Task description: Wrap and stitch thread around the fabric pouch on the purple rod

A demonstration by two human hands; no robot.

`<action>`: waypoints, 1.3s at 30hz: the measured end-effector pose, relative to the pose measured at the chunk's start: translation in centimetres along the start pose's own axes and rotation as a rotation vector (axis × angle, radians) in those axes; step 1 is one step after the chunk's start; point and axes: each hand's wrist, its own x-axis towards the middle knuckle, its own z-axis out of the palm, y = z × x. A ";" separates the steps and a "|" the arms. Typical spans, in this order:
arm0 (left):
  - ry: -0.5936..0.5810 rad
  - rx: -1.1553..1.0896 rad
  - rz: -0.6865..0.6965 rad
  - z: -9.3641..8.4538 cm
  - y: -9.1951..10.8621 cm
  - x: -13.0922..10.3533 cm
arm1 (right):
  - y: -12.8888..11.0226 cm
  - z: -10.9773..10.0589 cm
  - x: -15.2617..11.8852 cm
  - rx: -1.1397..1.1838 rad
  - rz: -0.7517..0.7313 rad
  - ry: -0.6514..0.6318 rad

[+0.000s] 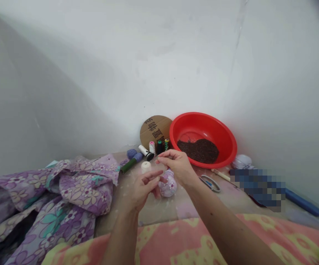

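A small round bundle of purple flowered cloth (168, 185) rests on the table between my hands. My left hand (147, 187) is at its left side, palm turned inward and fingers apart, with fingertips near the bundle. Above and to the right of the bundle, my right hand (175, 163) has thumb and forefinger pinched together; what they hold, if anything, is too small to make out. A white thread spool (146, 167) stands just behind my left hand.
A red basin (231, 147) with dark grains leans near a round cardboard piece (151, 129). Several thread spools, a green roll (128, 166), scissors (210, 183) and a blue tube (304, 202) lie around. Flowered fabric (87, 187) is heaped at left.
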 end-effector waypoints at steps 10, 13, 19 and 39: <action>0.022 0.077 -0.126 -1.5 -0.8 0.0 | 0.2 0.5 0.8 -0.030 -0.022 0.039; -0.046 0.190 -0.206 -1.8 -1.1 0.1 | -0.9 0.8 1.2 -0.034 -0.067 0.046; -0.044 0.369 -0.316 -1.3 -1.3 0.3 | -2.9 1.4 2.2 0.056 -0.152 0.012; -0.015 0.465 -0.341 -1.9 -2.0 0.4 | -6.9 1.8 1.4 0.036 -0.431 0.130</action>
